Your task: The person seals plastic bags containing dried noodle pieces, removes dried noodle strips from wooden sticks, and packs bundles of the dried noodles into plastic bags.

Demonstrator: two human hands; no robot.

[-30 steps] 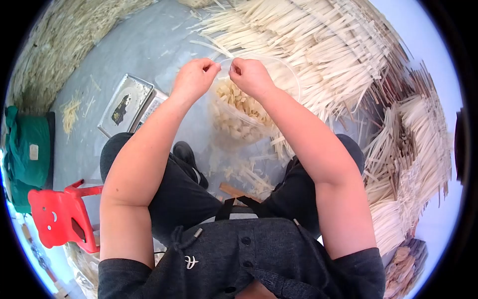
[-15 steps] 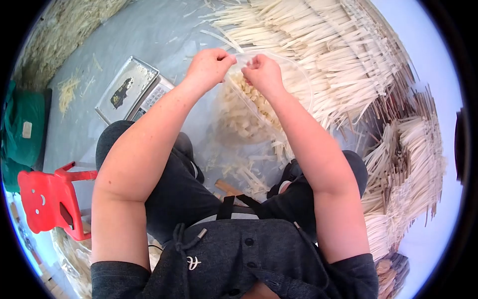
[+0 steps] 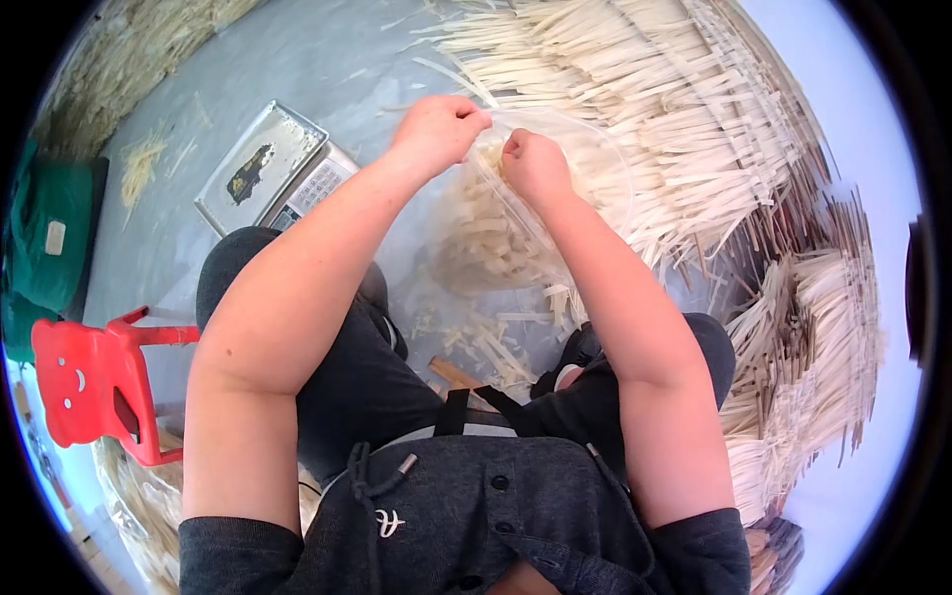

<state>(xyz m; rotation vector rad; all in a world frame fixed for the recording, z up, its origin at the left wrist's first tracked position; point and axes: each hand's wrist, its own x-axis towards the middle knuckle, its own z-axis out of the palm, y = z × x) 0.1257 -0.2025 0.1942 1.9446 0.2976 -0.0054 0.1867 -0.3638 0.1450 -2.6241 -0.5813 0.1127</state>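
Note:
A clear plastic bag (image 3: 481,260) full of pale, flat pieces stands on the floor between my legs, its wide mouth spread round. My left hand (image 3: 441,132) pinches the bag's rim at its left side, fingers closed. Just right of it, over the bag's opening, my right hand (image 3: 535,166) has its fingers curled together near the plastic. What the right fingertips hold, if anything, is too small to make out.
A digital scale (image 3: 319,188) with a stained metal tray lies left of the bag. Long pale strips (image 3: 684,129) are heaped at the right. A red plastic chair (image 3: 94,382) and a green bag (image 3: 50,233) are at the left. Scraps litter the floor.
My left hand has shifted to the right along with the bag. My right hand moved right too, its fingers loosening and then closing again. The view has turned slightly.

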